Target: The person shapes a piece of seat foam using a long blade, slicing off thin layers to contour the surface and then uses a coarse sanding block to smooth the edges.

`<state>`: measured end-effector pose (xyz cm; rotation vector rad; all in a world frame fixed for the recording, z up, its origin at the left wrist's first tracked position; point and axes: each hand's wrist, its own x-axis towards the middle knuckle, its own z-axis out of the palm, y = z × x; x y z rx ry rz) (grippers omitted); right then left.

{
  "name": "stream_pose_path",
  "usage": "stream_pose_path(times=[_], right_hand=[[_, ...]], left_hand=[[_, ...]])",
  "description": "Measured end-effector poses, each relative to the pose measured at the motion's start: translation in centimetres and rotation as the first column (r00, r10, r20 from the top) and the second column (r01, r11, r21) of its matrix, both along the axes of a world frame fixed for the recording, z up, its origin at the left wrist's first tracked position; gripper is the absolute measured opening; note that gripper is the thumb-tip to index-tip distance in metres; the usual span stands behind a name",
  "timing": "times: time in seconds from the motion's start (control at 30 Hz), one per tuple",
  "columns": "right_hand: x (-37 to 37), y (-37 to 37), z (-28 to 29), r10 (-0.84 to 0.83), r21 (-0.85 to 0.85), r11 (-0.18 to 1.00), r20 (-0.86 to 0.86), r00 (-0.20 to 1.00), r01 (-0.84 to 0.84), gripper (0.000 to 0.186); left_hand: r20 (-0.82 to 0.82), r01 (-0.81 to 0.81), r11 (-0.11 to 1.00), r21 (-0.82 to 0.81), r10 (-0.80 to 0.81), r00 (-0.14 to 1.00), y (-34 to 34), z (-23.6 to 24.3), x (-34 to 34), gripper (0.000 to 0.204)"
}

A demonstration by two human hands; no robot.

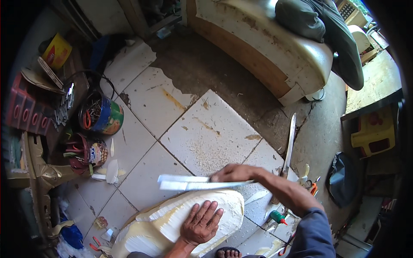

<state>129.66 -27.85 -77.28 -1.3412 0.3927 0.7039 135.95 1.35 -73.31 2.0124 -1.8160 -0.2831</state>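
Observation:
My left hand [201, 223] rests with fingers stretched on a carved, pale cream foam piece [150, 228], which lies across the lower middle in front of me. Just above the foam, my right hand [230, 174] is closed on a long, flat, pale metal blade [178, 184] held sideways; its edges are partly doubled by motion. Pale shavings [204, 155] are scattered on the tiles beyond. A long knife [291, 137] lies on the floor to the right, near orange-handled scissors [314, 187] and a small green glue bottle [277, 217].
Tubs of tools [99, 118], a red crate [30, 107] and boards line the left. A large worn padded piece [254, 38] stands at the top, with another person's leg [344, 51] on it. A yellow stool [372, 133] and a dark pad [342, 178] are at right.

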Motion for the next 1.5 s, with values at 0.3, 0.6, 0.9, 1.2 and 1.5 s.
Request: stream_pose_path(times=[0.3,0.6,0.9,1.2,1.5], right_hand=[[-9.7,-3.6,1.4,-0.225,-0.717,0.662,0.088,0.97,0.219,0.053],[-34.9,4.7,0.1,-0.705,-0.777,-0.376,0.594,0.388,0.506,0.033],[-41.9,3.6,-3.3,-0.787,-0.81,-0.34,0.523,0.328,0.477,0.038],[-45.6,14.3,-5.7,-0.642,-0.957,-0.256,0.274,0.716,0.136,0.044],[-43.9,19.3,-4.1,-0.784,-0.828,-0.532,0.561,0.266,0.177,0.026]], left_hand=[[0.006,0.002,1.0,-0.01,-0.002,1.0,-0.5,0.0,-0.2,0.05],[0.09,-0.208,0.975,-0.073,0.214,0.973,-3.0,2.2,-1.3,0.049],[0.083,0.084,0.98,0.181,-0.101,0.991,-11.8,4.6,-2.3,0.04],[0.014,0.696,0.112,0.709,-0.989,0.146,6.9,2.9,-7.8,0.026],[0.251,0.373,0.924,0.079,-0.381,0.89,-5.5,9.7,-6.1,0.039]])
